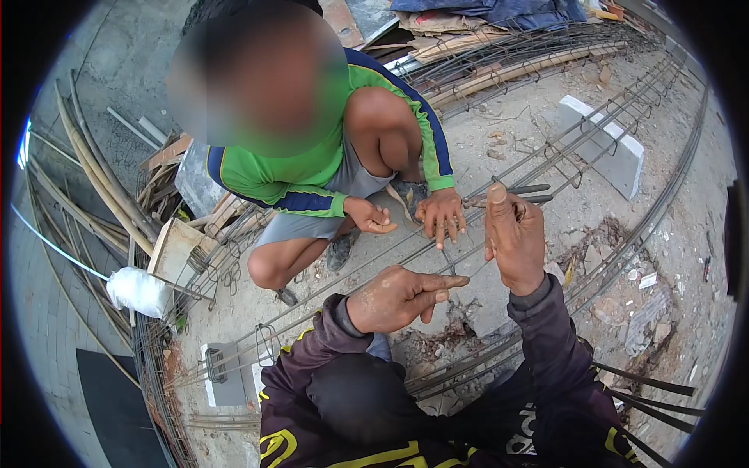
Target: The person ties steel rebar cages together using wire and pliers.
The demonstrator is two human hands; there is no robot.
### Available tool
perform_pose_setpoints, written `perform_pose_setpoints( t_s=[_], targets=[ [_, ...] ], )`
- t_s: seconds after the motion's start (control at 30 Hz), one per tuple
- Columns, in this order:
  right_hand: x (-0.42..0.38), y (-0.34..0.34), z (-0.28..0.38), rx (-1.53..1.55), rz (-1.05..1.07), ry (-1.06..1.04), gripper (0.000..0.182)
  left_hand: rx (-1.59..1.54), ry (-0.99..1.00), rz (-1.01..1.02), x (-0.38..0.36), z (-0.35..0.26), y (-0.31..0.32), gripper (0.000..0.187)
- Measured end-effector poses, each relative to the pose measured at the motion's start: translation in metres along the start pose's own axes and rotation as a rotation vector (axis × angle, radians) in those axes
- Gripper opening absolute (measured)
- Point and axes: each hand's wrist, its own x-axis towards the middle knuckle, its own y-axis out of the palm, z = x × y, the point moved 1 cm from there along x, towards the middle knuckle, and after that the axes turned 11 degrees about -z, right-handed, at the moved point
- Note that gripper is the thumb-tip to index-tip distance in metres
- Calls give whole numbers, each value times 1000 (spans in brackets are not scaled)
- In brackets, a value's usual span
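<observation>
My left hand (402, 298) is over the rebar cage (374, 264) at the centre, its index finger stretched out to the right and the other fingers partly bent. Nothing shows in it. To its right my right hand (515, 238) is raised, thumb upward and fingers curled; what they hold, if anything, is hidden. Behind its top edge runs a dark pincer-like tool (538, 193) with two handles pointing right; whether I grip it cannot be made out. Facing me, a squatting person in a green shirt has one hand (442, 214) by the cage bars and the other hand (370, 216) half-curled.
A pale block (605, 144) supports the cage at right, another block (225, 382) at lower left. A white roll (139, 292) stands at left near scrap wood (160, 191). Stacked rebar (538, 58) lies at the back. Rubble (624, 304) covers ground on the right.
</observation>
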Motion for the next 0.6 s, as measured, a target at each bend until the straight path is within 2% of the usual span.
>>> perform_pose_setpoints(
  t_s=[0.07, 0.17, 0.27, 0.3, 0.4, 0.43, 0.53, 0.6],
  targets=[
    [-2, 4, -2, -303, -87, -286, 41, 87, 31, -26, -1, 1, -1, 33],
    [-5, 14, 6, -325, 17, -291, 42, 317, 223, -243, -10, 12, -7, 26],
    [-13, 8, -26, -761, 221, -316, 39, 660, 251, -416, -24, 5, -18, 19],
    [-18, 10, -26, -754, 301, -277, 36, 680, 273, -467, -27, 1, -20, 12],
    [-24, 14, -29, -655, 448, -244, 37, 804, 251, -461, -34, -5, -20, 11],
    [-25, 15, -32, -631, 434, -335, 38, 788, 251, -431, -34, -5, -20, 12],
    [-27, 15, -25, -659, 405, -295, 38, 742, 231, -351, -36, -2, -13, 14],
    [-25, 16, -30, -635, 387, -448, 37, 717, 230, -334, -35, -2, -10, 14]
  ],
)
